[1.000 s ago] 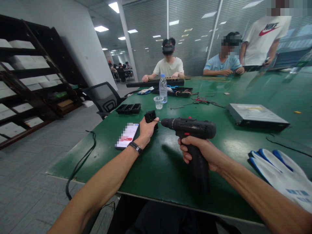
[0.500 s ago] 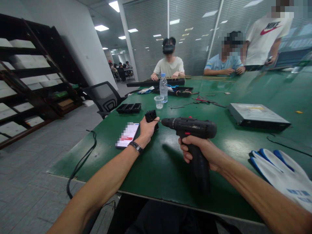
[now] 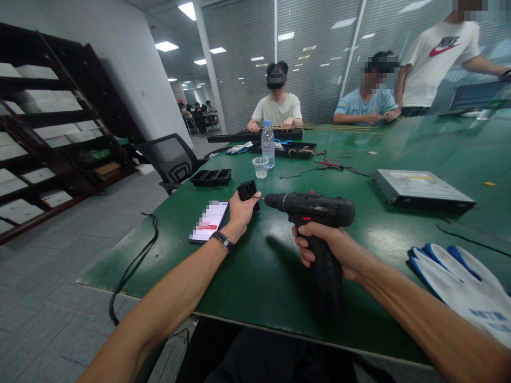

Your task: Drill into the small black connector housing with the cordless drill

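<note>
A: Start nearest. What lies by the table's near edge?

B: At 4 o'clock, white-and-blue work gloves (image 3: pixel 459 287) lie just inside the green table (image 3: pixel 255 271) edge. A black cable (image 3: pixel 130 268) hangs off the left edge at 8 o'clock. Between both forearms the tabletop is bare.

A: And the hands?

B: The right hand (image 3: pixel 333 247) is clenched around the grip of a black cordless drill (image 3: pixel 315 213), barrel level, bit pointing toward 9 o'clock. The left hand (image 3: pixel 241 213) grasps a small black plastic part (image 3: pixel 247 190) standing on the table just past centre; the bit tip touches it. A smartphone (image 3: pixel 208 221) lies just beside the left wrist, close to the left edge.

A: Farther out?

B: At 2 o'clock, a flat optical drive (image 3: pixel 419 186), open green surface around it. At 11 o'clock, a black 3-slot tray (image 3: pixel 211 176), then a plastic cup (image 3: pixel 260 166) and a water bottle (image 3: pixel 268 143). At 12 o'clock, 2 people sit at the far edge; a 3rd person in a white shirt (image 3: pixel 437 64) stands at 1 o'clock.

A: Any change from 0.5 s ago?

B: Hands, drill and part sit as before. The standing person's arm now stretches toward the right, over a dark panel (image 3: pixel 475 98).
</note>
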